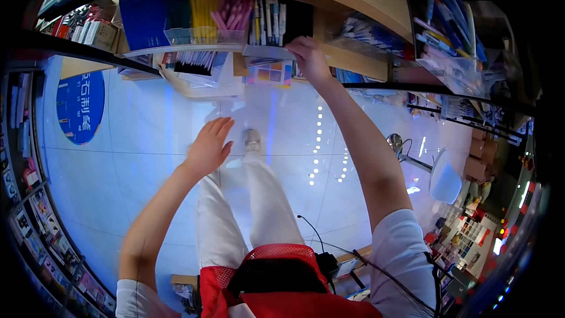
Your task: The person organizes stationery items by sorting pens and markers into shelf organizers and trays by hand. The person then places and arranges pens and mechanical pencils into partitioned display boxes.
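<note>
In front of me, a pale wooden shelf (348,58) carries a clear plastic tray (231,39) of slim blue, yellow and pink pens (205,12), just beside upright, slim white-and-dark markers (269,25). Below, my glossy, pale tiled floor (144,185) bears a round blue sign with white characters (81,106) and my beige shoe (253,140).

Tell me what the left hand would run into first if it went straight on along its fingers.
Probably the colourful printed card below the pen shelf, up and to the right of the left hand, though depth is unclear.
</note>
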Available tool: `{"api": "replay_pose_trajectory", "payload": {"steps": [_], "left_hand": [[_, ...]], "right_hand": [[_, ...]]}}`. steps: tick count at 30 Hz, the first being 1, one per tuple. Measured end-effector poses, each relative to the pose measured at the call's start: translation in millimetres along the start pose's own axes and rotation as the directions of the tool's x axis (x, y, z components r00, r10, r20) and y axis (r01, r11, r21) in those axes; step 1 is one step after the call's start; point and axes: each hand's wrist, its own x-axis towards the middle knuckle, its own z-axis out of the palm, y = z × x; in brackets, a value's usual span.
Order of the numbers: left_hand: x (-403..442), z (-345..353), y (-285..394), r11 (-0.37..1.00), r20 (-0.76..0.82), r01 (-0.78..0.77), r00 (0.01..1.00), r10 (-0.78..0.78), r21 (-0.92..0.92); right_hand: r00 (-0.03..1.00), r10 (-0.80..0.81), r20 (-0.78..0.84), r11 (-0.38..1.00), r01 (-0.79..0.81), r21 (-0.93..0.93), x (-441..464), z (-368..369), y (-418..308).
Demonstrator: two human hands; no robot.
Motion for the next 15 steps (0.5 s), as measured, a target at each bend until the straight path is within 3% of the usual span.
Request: {"api": "replay_pose_trajectory", "payload": {"steps": [4, 5, 8, 12, 15], "left_hand": [[32, 22, 33, 0.997, -0.006, -0.069, 0.998, 0.069, -0.033], [39, 24, 38, 0.996, 0.000, -0.079, 0.997, 0.079, -0.029], [51, 23, 51, 0.995, 0.031, -0.100, 0.994, 0.100, -0.026], [68, 6, 55, 0.992, 0.024, -0.121, 0.992, 0.122, -0.018], [92, -2, 55, 0.991, -0.056, -0.133, 0.990, 0.132, -0.013]], "right_hand": [[0.998, 0.054, 0.021, 0.998, -0.055, 0.018, 1, 1, 4], [0.990, 0.093, 0.107, 0.995, -0.090, -0.032, 1, -2, 2], [0.977, 0.007, -0.212, 0.989, -0.038, -0.140, -5, -13, -21], [0.884, 0.277, -0.377, 0.938, -0.333, -0.092, -51, -30, -26], [0.828, 0.340, -0.445, 0.888, -0.439, -0.137, -97, -47, -2]]}}
